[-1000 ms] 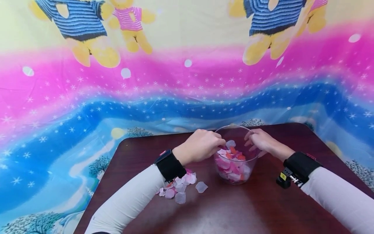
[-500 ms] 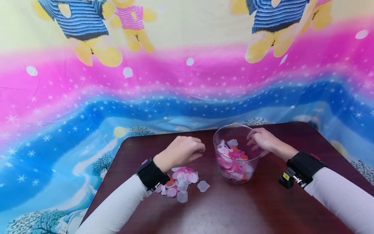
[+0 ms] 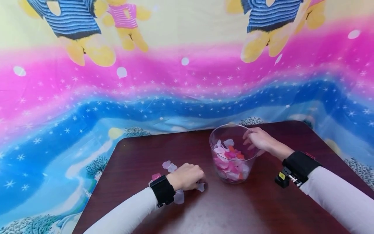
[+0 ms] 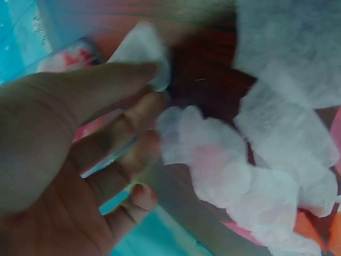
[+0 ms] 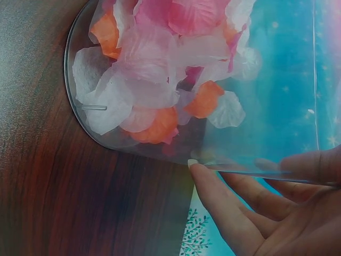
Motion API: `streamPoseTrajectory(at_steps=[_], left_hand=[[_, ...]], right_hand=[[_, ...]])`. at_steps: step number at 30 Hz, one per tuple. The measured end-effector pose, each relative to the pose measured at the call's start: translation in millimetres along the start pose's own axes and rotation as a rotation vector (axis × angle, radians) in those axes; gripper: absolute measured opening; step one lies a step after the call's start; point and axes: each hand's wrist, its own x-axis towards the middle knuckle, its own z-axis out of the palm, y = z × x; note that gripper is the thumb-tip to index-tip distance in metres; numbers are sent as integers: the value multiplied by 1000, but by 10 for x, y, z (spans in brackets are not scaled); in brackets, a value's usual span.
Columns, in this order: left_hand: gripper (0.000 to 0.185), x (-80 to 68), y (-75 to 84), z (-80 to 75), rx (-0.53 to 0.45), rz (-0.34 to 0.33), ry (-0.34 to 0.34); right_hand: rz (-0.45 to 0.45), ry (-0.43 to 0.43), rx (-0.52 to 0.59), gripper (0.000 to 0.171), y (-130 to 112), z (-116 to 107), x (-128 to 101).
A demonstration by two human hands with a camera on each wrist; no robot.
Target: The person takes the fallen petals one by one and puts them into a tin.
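A clear plastic cup (image 3: pixel 233 177) stands on the dark wooden table (image 3: pixel 233 208), about half full of pink, white and orange petals (image 3: pixel 229 156). My right hand (image 3: pixel 249 139) grips the cup's far right rim. In the right wrist view its thumb (image 5: pixel 213 186) lies on the outer wall and the fingers (image 5: pixel 309 165) reach inside. My left hand (image 3: pixel 198 182) rests low on the loose petals (image 3: pixel 179 197) left of the cup. Its fingers (image 4: pixel 144 109) curl onto white-pink petals (image 4: pixel 224 170), with one white petal at the thumb tip.
Two more petals (image 3: pixel 169 166) lie just beyond the left hand. A bright cloth (image 3: pixel 187 81) with bears and stars hangs behind the table and drapes past its edges. Black bands with cameras sit on both wrists.
My left hand left the cup's rim, drew back toward me and came down onto the petal pile. The right hand stays on the cup.
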Motion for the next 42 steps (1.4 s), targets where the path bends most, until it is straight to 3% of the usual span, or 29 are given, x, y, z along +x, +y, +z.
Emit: streamPoseTrajectory(at_steps=[5, 8, 11, 16, 20, 23, 28, 32, 37, 42], left_hand=[[9, 17, -26, 12, 13, 1, 45], [7, -15, -62, -84, 11, -1, 73], [6, -56, -132, -306, 4, -18, 119], [8, -89, -238, -871, 60, -34, 264], [9, 8, -160, -1265, 86, -14, 340], [5, 156, -39, -1406, 103, 22, 335], [12, 364, 89, -1363, 110, 49, 255], [17, 401, 74, -1260, 116, 43, 221], [14, 296, -39, -1247, 98, 34, 262], [9, 65, -221, -1168, 110, 13, 294]], right_hand=[[-2, 5, -4, 45, -11, 5, 9], [-7, 4, -7, 46, -4, 9, 8], [-8, 2, -5, 46, 13, 7, -9], [-10, -5, -1, 46, 36, -24, -41], [-20, -8, -9, 47, 36, -54, -60], [-24, -5, -13, 47, 28, -51, -55], [-30, -18, 0, 46, 16, 29, -15], [-24, -27, 15, 45, 9, 88, 7], [-14, -18, 21, 46, -3, 68, -4], [-11, -11, 12, 47, 4, 10, -29]])
